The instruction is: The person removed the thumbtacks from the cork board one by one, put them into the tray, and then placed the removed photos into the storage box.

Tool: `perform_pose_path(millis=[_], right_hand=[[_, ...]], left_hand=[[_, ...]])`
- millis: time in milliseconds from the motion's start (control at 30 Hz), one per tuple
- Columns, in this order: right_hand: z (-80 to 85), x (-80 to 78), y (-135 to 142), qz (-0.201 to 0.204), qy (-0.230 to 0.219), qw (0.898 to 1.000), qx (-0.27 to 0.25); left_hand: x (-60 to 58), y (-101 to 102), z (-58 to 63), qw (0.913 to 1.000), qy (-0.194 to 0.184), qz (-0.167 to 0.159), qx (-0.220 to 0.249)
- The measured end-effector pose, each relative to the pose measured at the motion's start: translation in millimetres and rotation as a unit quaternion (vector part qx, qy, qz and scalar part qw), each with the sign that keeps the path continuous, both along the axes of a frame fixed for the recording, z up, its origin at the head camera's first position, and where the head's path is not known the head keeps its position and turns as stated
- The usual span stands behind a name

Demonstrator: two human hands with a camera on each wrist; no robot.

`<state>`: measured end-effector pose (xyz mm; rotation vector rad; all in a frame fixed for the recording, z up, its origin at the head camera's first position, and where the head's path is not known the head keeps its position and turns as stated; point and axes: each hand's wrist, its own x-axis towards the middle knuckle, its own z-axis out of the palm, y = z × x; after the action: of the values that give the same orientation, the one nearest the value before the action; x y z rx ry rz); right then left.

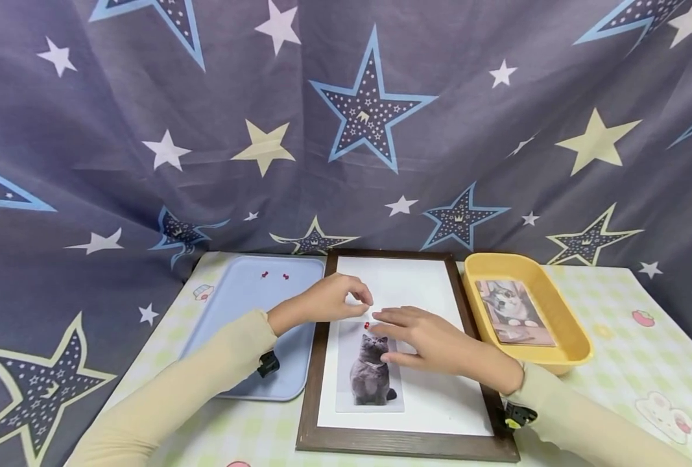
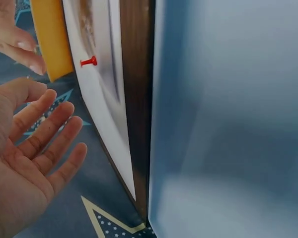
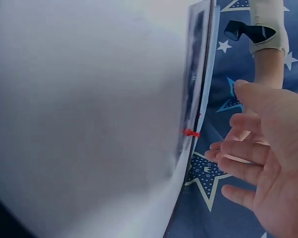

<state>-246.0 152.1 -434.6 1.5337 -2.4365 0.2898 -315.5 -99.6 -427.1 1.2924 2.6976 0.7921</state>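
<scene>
A photo of a grey cat (image 1: 371,376) lies on the white board (image 1: 416,402) inside a dark brown frame. One red push pin (image 1: 366,325) stands at the photo's top edge; in the left wrist view the same push pin (image 2: 89,61) sticks out from the surface. My left hand (image 1: 336,297) hovers just above and left of the pin, fingers loosely bent and holding nothing. Over the photo's right side is my right hand (image 1: 418,338), fingers spread and relaxed, also holding nothing. In the right wrist view, a gap separates the right hand (image 3: 268,158) from the pin.
To the left, a blue tray (image 1: 235,311) carries two red push pins (image 1: 275,276). A yellow bin (image 1: 576,337) at the right holds a cat photo (image 1: 515,312). Behind the table hangs a dark star-patterned cloth (image 1: 346,194). A checked cloth (image 1: 620,383) covers the table.
</scene>
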Motion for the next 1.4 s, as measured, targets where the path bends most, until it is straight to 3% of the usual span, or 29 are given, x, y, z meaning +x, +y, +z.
perform_pose_path(millis=[267, 467, 767, 1133, 1400], right_hand=[[-1.7, 0.6, 1, -0.012, 0.023, 0.999, 0.034], [-0.8, -1.0, -4, 0.0, 0.037, 0.998, 0.047], [-9.5, -1.4, -7, 0.01, 0.091, 0.994, 0.052], [-12.2, 4.2, -8, -0.012, 0.033, 0.992, 0.12], [-14.7, 6.5, -7, -0.004, 0.051, 0.989, 0.136]], left_hand=[[7.6, 5, 3.3, 0.9989, 0.018, 0.007, -0.043], [10.5, 4, 3.5, 0.9979, 0.021, 0.003, -0.062], [14.8, 9, 0.8, 0.996, 0.015, 0.005, -0.088], [16.2, 11, -3.9, 0.9941, 0.026, 0.004, -0.105], [16.0, 15, -8.5, 0.9926, 0.028, -0.004, -0.118]])
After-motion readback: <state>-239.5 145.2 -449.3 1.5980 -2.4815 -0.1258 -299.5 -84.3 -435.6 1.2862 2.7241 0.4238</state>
